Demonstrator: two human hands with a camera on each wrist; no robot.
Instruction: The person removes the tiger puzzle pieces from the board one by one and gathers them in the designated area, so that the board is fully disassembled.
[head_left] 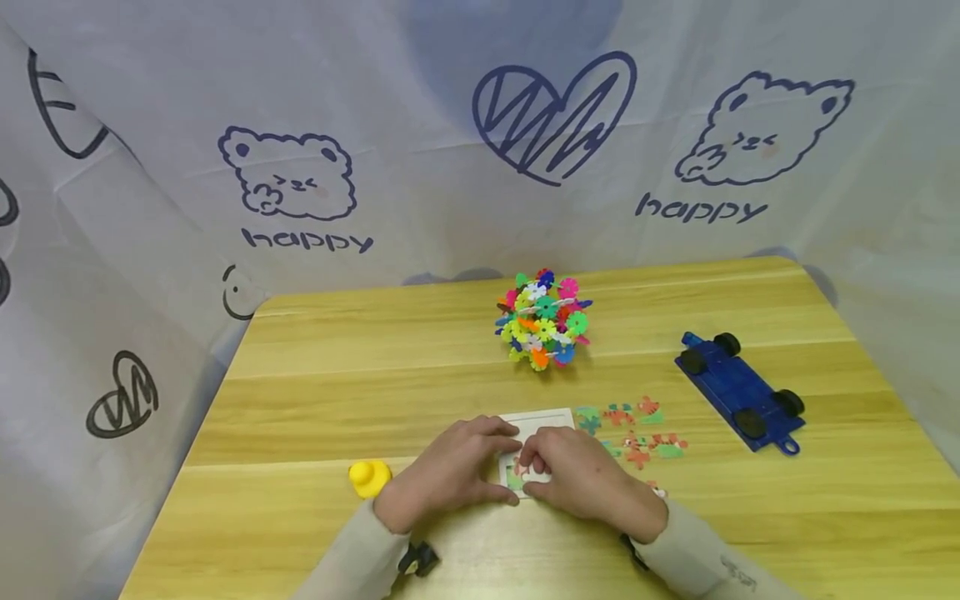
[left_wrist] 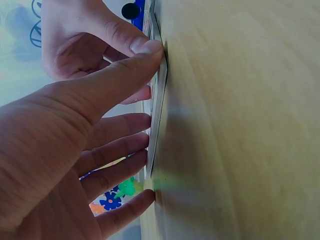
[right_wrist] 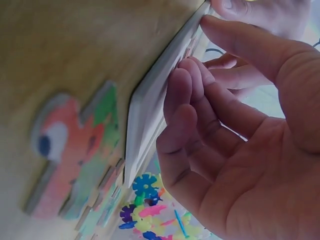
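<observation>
A small white puzzle tray [head_left: 536, 418] lies flat on the table, with a few coloured pieces visible in its lower left. My left hand [head_left: 459, 468] rests at the tray's left side, its fairly straight fingertips touching it and its thumb at the near corner. The right hand [head_left: 581, 471] is over the tray's near right part. In the right wrist view, its curled fingers [right_wrist: 177, 95] touch the tray's face while the thumb braces against the near edge. Whether a piece sits under these fingertips is hidden. Loose jigsaw pieces [head_left: 637, 442] lie just right of the tray.
Behind the tray stands a ball of colourful plastic flower discs [head_left: 543, 321]. A blue toy vehicle base with black wheels [head_left: 738, 392] lies at the right. Left of my left hand sits a yellow rubber duck [head_left: 369, 477]. A printed curtain [head_left: 420, 208] hangs behind the wooden table [head_left: 315, 350].
</observation>
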